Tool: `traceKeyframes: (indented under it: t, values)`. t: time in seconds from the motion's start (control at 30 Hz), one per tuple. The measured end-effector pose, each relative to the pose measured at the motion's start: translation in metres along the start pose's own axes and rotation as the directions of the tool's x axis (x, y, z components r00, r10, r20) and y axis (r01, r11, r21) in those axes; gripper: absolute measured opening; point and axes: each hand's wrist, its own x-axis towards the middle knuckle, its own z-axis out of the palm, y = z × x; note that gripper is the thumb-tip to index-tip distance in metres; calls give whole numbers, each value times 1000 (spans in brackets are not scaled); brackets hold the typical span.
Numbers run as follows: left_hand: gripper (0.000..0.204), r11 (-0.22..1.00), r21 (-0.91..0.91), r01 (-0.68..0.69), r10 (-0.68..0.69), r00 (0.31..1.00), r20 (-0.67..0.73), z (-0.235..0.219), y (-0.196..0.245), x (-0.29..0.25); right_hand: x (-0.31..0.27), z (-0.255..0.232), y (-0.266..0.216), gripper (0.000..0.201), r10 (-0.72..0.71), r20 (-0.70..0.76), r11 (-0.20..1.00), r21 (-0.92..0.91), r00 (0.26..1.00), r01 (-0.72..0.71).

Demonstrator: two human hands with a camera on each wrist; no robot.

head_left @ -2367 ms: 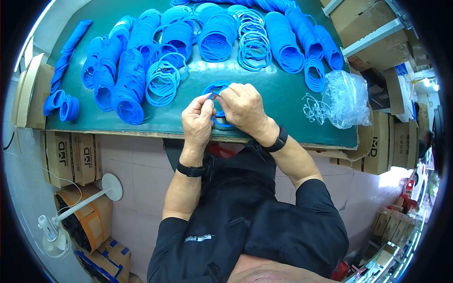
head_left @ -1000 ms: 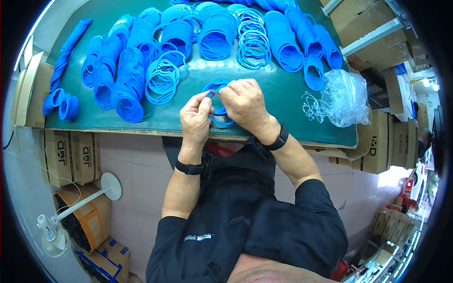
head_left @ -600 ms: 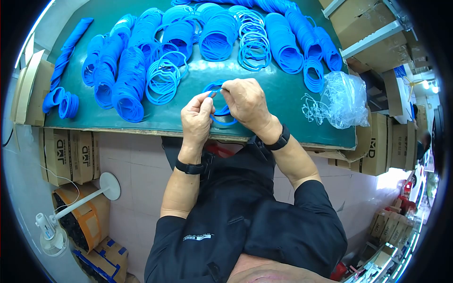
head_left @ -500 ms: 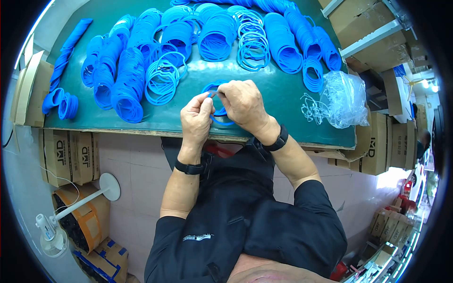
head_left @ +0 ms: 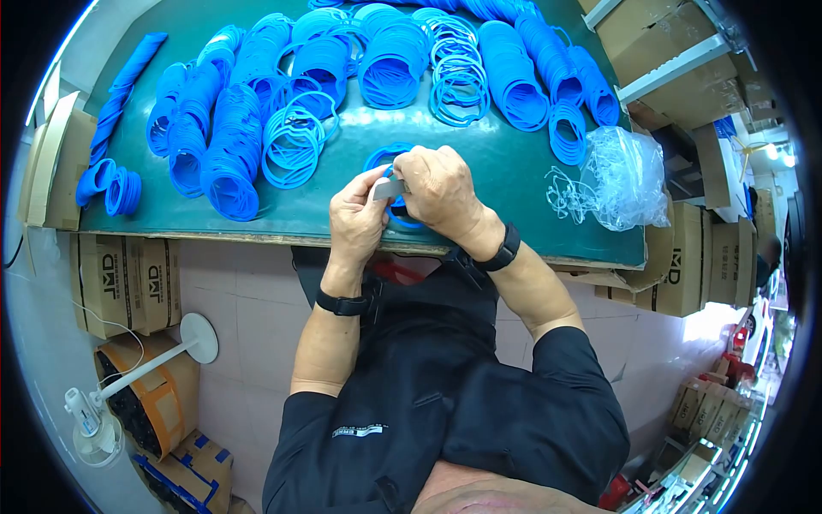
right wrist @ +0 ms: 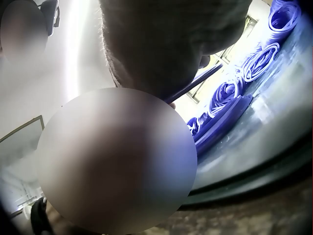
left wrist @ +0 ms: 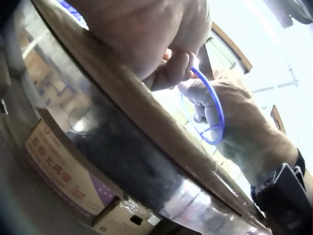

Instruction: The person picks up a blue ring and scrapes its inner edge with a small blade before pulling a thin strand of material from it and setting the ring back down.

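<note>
The left hand (head_left: 358,218) pinches a blue ring between thumb and fingers; in the left wrist view this thin ring (left wrist: 220,110) hangs in front of the right hand (left wrist: 244,122). Curled fingers of the right hand (head_left: 445,193) grip a flat grey metallic piece (head_left: 387,189), which reaches across to the left thumb. Behind the hands, more blue rings (head_left: 381,156) lie on the green table (head_left: 514,184), partly hidden. The right wrist view is largely blurred, with a dark strip (right wrist: 195,82) beside the hand.
Stacks of blue rings (head_left: 394,77) line the back and left of the table. A clear plastic bag (head_left: 625,180) lies at the right. Cartons (head_left: 111,287) stand under the left edge, and a white fan stand (head_left: 154,368) is beside them.
The grey piece now shows broadly between the hands, where only a thin strip was visible before. The right fingers have shifted slightly and turned; the left hand has barely moved.
</note>
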Motion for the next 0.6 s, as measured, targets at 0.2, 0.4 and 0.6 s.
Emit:
traceKeyframes:
  t: [0.2, 0.4, 0.6]
  values:
    - [23, 974, -198, 107, -115, 993, -30, 2, 7, 6, -4, -14, -4, 21, 8, 22, 997, 79, 1000, -10]
    - [16, 949, -253, 189, -202, 979, -24, -2, 12, 14, -15, -20, 0, 27, 0, 41, 995, 102, 999, -4]
    - [13, 972, -215, 92, -136, 971, -199, -9, 22, 15, -42, -57, 7, 26, 68, 64, 992, 104, 996, -74]
